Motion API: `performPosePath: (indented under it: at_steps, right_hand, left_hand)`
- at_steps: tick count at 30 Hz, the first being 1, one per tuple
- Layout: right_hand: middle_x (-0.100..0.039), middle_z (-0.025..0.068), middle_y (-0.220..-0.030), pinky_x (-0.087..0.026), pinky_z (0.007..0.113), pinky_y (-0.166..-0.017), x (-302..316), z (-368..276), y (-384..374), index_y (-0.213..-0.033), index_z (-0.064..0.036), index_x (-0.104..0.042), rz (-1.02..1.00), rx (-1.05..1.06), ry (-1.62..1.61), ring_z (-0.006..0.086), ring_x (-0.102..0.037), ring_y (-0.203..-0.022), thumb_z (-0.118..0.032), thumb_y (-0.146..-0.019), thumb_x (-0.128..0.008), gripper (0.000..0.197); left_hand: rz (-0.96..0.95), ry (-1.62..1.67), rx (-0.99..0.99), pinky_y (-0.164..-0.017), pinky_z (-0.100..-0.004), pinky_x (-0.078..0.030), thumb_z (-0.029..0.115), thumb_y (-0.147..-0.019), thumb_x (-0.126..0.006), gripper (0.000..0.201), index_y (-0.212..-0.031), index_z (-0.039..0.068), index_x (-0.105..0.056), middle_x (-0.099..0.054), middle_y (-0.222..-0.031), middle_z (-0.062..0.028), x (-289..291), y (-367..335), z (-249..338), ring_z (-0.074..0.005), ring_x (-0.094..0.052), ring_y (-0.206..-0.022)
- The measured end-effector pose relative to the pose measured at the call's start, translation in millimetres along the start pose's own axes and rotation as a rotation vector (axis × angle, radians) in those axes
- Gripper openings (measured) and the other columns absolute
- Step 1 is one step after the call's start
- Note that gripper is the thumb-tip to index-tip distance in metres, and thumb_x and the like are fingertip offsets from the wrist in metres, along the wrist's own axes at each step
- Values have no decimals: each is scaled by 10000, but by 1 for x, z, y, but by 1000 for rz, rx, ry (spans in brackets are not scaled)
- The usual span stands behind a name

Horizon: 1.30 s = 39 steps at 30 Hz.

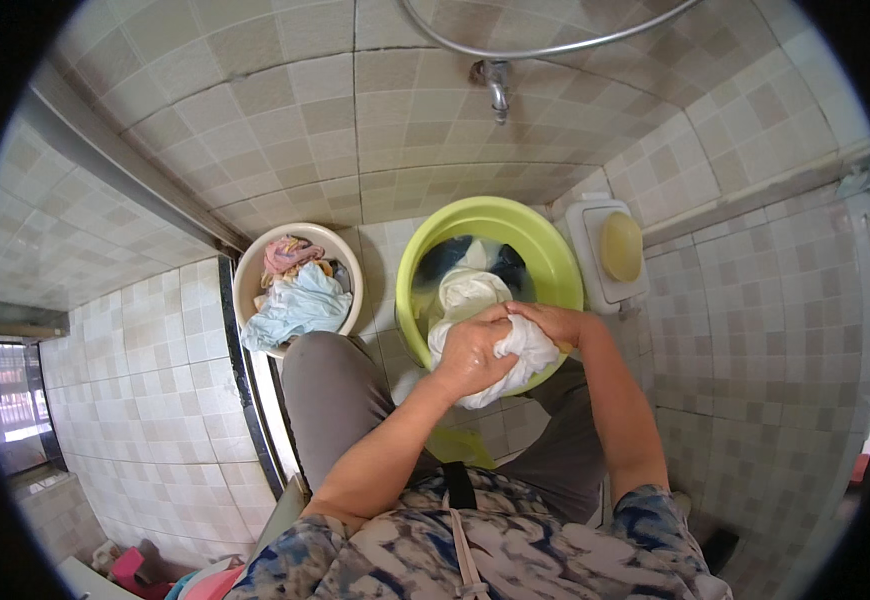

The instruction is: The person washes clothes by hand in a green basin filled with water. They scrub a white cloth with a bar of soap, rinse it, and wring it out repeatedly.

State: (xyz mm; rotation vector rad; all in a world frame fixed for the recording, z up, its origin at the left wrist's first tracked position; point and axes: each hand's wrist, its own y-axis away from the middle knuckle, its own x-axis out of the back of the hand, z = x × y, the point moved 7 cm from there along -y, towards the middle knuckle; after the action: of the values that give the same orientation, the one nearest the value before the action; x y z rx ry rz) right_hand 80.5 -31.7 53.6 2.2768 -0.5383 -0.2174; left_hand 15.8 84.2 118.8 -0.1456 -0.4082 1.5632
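My left hand (473, 353) is closed around a bunched white cloth (523, 360) at the near rim of a lime-green basin (555, 262). Close against it, my right hand (547, 322) grips the same cloth from the right. Part of the cloth hangs over the rim toward me, and white fabric (473, 290) also trails into the basin. Dark wet clothes (508, 266) lie in cloudy water behind it. The wrapped folds hide several of my fingertips.
Left of the green basin stands a cream basin (356, 270) heaped with a light-blue garment (300, 303) and pink cloth. At right, a yellow oval object (620, 247) rests on a white lidded container (585, 237). A metal tap (496, 92) juts from the tiled wall below a hose (545, 50).
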Motion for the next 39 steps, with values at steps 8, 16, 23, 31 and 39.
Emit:
performPosePath:
  at_steps: [8, 16, 23, 31, 39]
  right_hand:
    - [-500, 88, -1216, -335, 297, -957, 5, 27, -3, -1261, -72, -450, 129, 508, -324, 166, -449, -1128, -238, -898, -490, 401]
    - [-573, 4, -911, -453, 236, -727, 25, 43, 13, -1227, -89, -482, 629, 349, -530, 112, -545, -835, 5, -775, -585, 473]
    - [-605, 131, -913, -434, 300, -762, 13, -21, 19, -1062, -72, -555, 605, 561, 467, 242, -575, -854, 11, -707, -591, 367]
    - [-559, 169, -908, -426, 370, -773, 18, -49, 64, -965, -30, -547, 1440, 609, 436, 349, -536, -879, 67, -648, -462, 342]
    - [-501, 146, -917, -435, 384, -724, -88, -51, 52, -948, -39, -534, 1078, 595, 697, 347, -525, -836, 32, -678, -573, 282]
  left_hand:
    - [185, 359, 208, -807, -292, -391, -36, -665, -622, 217, -872, 28, -634, -522, -902, -55, 16, -4, -22, -189, -508, -883]
    - [97, 255, 122, -817, -282, -385, -58, -661, -589, 234, -880, 17, -624, -483, -959, -59, 24, -11, -11, -185, -486, -917]
    - [-36, 122, 71, -828, -311, -412, -47, -618, -588, 327, -937, 24, -595, -501, -993, -117, 17, -8, -11, -269, -515, -950]
    - [36, -387, 625, -895, -411, -395, 134, -682, -663, 549, -1187, 45, -467, -525, -1100, -237, 17, 16, -76, -394, -511, -998]
    - [508, 1062, 749, -840, -367, -470, 143, -833, -517, 343, -1161, 48, -484, -562, -1089, -104, 1, 23, -132, -229, -565, -973]
